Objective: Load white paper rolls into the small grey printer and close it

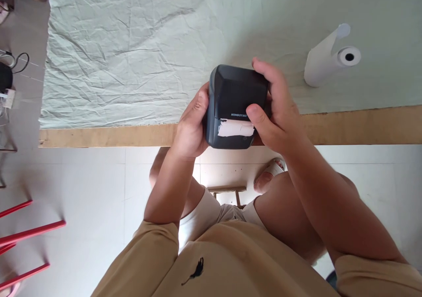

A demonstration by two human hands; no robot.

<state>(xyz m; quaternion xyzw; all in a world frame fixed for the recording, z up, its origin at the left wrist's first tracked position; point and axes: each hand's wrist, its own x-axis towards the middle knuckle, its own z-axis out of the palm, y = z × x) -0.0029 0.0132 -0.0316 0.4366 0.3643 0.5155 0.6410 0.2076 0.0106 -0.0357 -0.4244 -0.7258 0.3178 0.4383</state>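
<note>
A dark grey and black label printer [242, 92] marked NIIMBOT is held up over the table's front edge. A torn piece of white paper [235, 128] covers part of its lower front. My left hand [194, 123] grips the printer's left side, its fingers hidden underneath. On the other side, my right hand [277, 108] is closed round the right edge, with the thumb on the front near the lettering and a finger at the upper corner. A white paper roll [325, 61] with a loose curled end lies on the cloth to the right, apart from both hands.
Wrinkled pale green cloth [132, 55] covers the table, whose bare wooden edge [108, 136] runs along the front. Red stool or chair legs [33, 233] stand on the tiled floor at lower left. Cables and a black object [5, 76] are at the far left.
</note>
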